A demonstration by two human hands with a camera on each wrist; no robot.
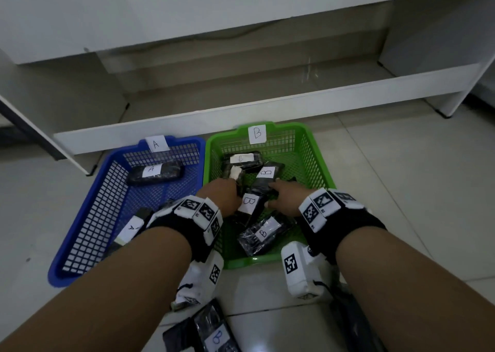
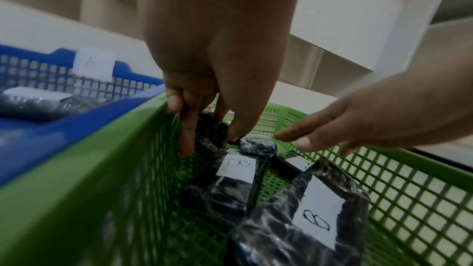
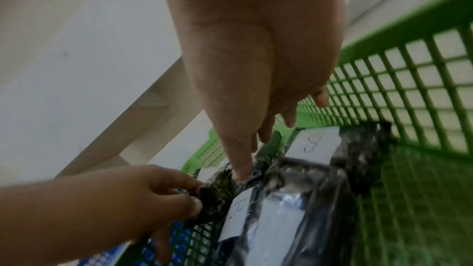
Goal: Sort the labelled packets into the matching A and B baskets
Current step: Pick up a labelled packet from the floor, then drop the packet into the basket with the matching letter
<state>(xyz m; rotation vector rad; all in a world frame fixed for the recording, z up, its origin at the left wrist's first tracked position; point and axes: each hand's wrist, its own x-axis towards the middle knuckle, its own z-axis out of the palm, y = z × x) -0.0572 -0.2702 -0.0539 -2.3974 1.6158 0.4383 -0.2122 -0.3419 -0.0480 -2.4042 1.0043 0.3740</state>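
A blue basket [image 1: 80,217] tagged A sits left of a green basket [image 1: 318,164] tagged B on the floor. Both hands are inside the green one. My left hand [image 1: 222,193] pinches the crinkled top edge of a black packet labelled B [image 1: 249,203], seen up close in the left wrist view as hand [image 2: 202,128] on packet [image 2: 236,166]. My right hand [image 1: 284,196] has straight fingers; its index fingertip [image 3: 240,171] touches the same packet [image 3: 238,209]. Several other B packets [image 1: 263,234] lie in the green basket. Two A packets [image 1: 155,173] lie in the blue basket, one partly hidden by my left wrist.
Another black packet labelled B [image 1: 217,335] lies on the tiled floor by my forearms, with a dark bundle [image 1: 353,325] to its right. A white desk rail [image 1: 241,116] runs just behind both baskets. Open floor [image 1: 415,191] lies right of the green basket.
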